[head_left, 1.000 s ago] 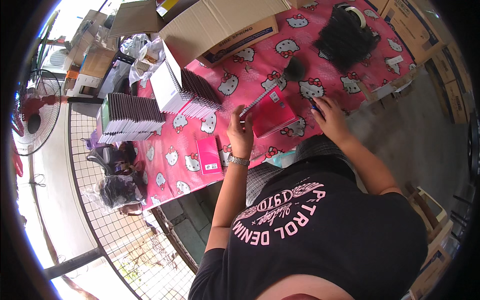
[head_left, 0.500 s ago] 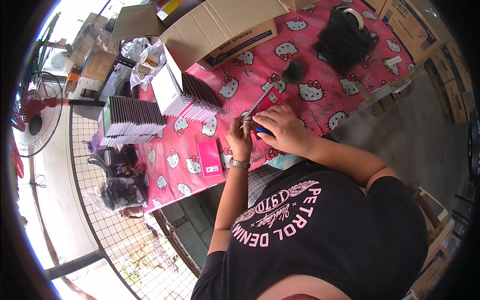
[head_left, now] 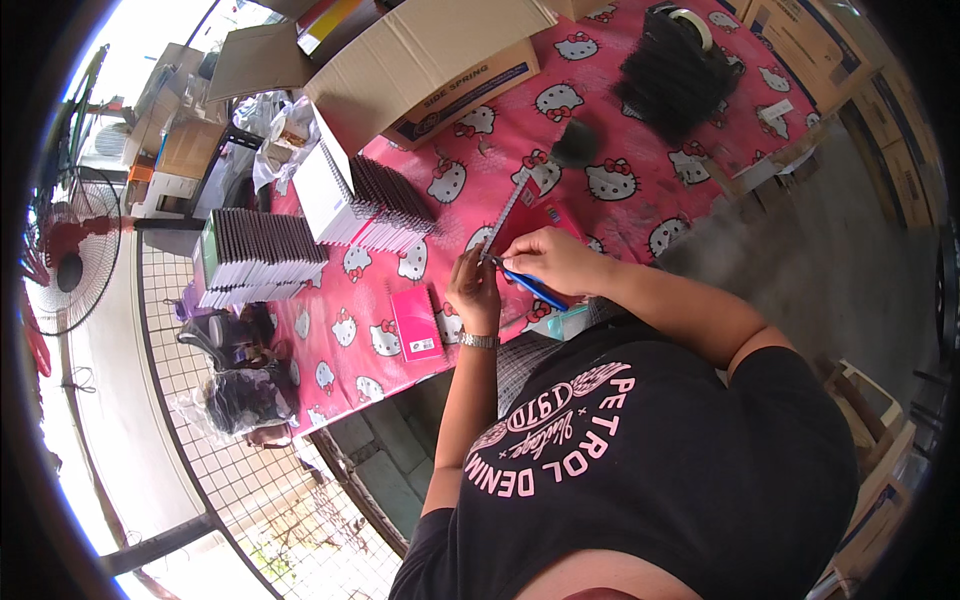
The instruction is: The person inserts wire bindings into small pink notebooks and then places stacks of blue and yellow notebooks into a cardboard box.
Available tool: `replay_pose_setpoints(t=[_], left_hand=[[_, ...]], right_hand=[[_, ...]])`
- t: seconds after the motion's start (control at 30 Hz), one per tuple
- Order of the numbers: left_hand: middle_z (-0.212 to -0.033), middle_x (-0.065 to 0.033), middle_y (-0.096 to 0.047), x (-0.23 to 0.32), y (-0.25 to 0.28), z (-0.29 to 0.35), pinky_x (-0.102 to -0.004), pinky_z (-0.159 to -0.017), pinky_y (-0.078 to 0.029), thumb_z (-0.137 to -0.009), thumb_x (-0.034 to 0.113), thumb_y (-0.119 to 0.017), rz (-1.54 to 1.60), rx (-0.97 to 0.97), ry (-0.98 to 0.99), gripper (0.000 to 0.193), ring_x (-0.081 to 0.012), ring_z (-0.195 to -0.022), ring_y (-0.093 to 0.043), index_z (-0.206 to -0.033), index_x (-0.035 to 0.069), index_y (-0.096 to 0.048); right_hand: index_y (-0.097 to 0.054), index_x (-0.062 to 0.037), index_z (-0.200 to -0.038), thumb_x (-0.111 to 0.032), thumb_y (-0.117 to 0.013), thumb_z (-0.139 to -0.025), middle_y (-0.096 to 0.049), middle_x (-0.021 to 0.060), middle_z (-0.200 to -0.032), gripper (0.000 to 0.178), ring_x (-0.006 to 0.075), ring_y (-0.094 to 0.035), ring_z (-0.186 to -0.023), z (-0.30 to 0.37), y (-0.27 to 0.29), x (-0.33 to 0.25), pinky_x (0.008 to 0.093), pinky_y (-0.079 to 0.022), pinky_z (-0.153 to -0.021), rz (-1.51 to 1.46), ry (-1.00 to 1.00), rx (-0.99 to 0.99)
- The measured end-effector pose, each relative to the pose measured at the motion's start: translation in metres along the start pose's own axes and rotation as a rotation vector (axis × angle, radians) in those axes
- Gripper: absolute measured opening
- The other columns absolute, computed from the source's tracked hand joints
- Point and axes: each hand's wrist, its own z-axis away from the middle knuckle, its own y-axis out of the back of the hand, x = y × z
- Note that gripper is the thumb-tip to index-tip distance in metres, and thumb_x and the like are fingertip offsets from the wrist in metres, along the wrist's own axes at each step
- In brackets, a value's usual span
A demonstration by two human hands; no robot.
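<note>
My right hand [head_left: 555, 258] grips blue-handled pliers [head_left: 538, 290], whose tip points left at the near end of a spiral. That spiral binds a pink notebook [head_left: 530, 212], lying tilted on the table. Closed at the same end of the notebook, my left hand [head_left: 472, 287] has its fingertips on the coil; they partly hide it. A second pink spiral notebook [head_left: 416, 324] lies flat near the table's front edge, left of my left hand.
Two stacks of spiral notebooks, one [head_left: 262, 250] nearer and one [head_left: 375, 205] farther, stand on the left. Behind them is an open cardboard box [head_left: 460, 95]. A pile of black coils [head_left: 675, 85], a tape roll [head_left: 692, 25] and a dark pad [head_left: 577, 143] lie farther back.
My right hand has shifted its hold, and more of the blue handles shows, swung out toward me. My left hand has moved slightly down and left. The view has shifted a little.
</note>
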Motion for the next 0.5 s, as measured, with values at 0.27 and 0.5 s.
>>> replay_pose_setpoints(t=[0.27, 0.5], left_hand=[[-0.092, -0.0062, -0.063, -0.021, 0.09, 0.051, -0.0237, -0.056, -0.052, -0.095, 0.011, -0.063, 0.412, 0.622, 0.594, 0.02, -0.0134, -0.076, -0.061, -0.111, 0.0, -0.063], [-0.107, -0.0157, -0.06, -0.079, 0.124, 0.084, -0.0464, -0.079, -0.051, -0.085, 0.01, -0.07, -0.853, 0.313, 0.509, 0.027, -0.0307, -0.094, -0.061, -0.109, 0.0, -0.064]], right_hand=[[-0.066, -0.0079, -0.101, -0.018, -0.072, -0.081, -0.064, 0.0136, -0.096, 0.023, 0.0336, -0.061, -0.095, 0.029, 0.086, 0.056, 0.0437, -0.049, -0.084, 0.758, 0.277, 0.554], [-0.064, -0.0083, -0.096, -0.017, -0.069, -0.081, -0.063, 0.0118, -0.095, 0.018, 0.0339, -0.059, -0.096, -0.026, 0.174, 0.08, 0.0424, -0.05, -0.082, 0.842, 0.26, 0.705]])
